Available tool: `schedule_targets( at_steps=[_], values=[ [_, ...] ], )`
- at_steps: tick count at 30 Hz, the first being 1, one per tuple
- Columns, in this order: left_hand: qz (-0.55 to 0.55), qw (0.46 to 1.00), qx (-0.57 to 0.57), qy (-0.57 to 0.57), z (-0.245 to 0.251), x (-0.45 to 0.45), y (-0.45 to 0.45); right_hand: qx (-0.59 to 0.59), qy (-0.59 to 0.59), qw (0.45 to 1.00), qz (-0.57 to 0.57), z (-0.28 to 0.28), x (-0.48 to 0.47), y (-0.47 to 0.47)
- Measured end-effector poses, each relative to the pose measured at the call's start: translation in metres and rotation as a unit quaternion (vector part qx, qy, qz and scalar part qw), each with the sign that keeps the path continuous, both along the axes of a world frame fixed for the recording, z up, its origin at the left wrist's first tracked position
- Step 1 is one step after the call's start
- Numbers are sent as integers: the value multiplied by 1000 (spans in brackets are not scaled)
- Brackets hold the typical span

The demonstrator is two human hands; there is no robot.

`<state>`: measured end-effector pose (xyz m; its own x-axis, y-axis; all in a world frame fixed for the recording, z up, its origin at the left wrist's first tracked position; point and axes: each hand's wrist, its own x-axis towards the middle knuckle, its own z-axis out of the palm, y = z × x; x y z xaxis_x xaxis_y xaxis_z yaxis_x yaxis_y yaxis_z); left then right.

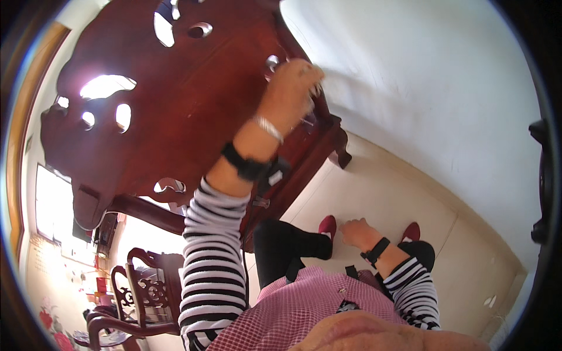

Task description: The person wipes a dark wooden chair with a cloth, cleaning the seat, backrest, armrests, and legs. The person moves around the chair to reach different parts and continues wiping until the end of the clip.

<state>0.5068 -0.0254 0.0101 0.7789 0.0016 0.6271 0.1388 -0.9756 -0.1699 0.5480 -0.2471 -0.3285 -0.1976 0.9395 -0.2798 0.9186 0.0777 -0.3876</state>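
My left hand [290,94] reaches over dark red polished wooden furniture [184,101] with carved cut-outs, close to its wall-side edge. Its fingers are bent downward and blurred; whether they hold anything is hidden. A silvery bracelet [268,129] and a black wrist strap [246,162] circle that arm. My right hand [358,232] hangs low in front of my body, above the tiled floor, fingers curled. No object shows in it, though its palm is turned out of sight. It also wears a black strap [376,251].
A white wall [417,79] rises at the right of the furniture, whose curved foot [341,153] stands on beige tiles [369,184]. Carved wooden chairs [151,287] stand at the lower left. A dark object [544,184] shows at the right rim.
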Motion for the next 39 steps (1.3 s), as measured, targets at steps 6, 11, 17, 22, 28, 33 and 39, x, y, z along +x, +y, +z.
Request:
schedule_targets(
  at_steps=[6, 11, 17, 22, 28, 33, 39],
  values=[
    [37, 969, 231, -73, 53, -30, -57, -26, 11, 999, 36, -5, -1, 2],
    [149, 880, 415, -175, 133, -18, -32, -43, 17, 998, 36, -10, 5, 7],
    [227, 934, 276, 22, 121, -13, -6, -21, 25, 999, 21, -11, 12, 4],
    [84, 978, 183, 48, 102, -32, -35, 5, 44, 999, 26, -20, 17, -1],
    [109, 991, 23, -69, 215, -60, -69, -7, 45, 999, 28, -21, 17, 0],
    [265, 910, 319, -8, 181, -77, -49, -7, 41, 999, 35, -17, 17, 1],
    [71, 991, 71, 84, 151, -100, -73, -3, 56, 997, 44, -20, 24, 2]
  ],
)
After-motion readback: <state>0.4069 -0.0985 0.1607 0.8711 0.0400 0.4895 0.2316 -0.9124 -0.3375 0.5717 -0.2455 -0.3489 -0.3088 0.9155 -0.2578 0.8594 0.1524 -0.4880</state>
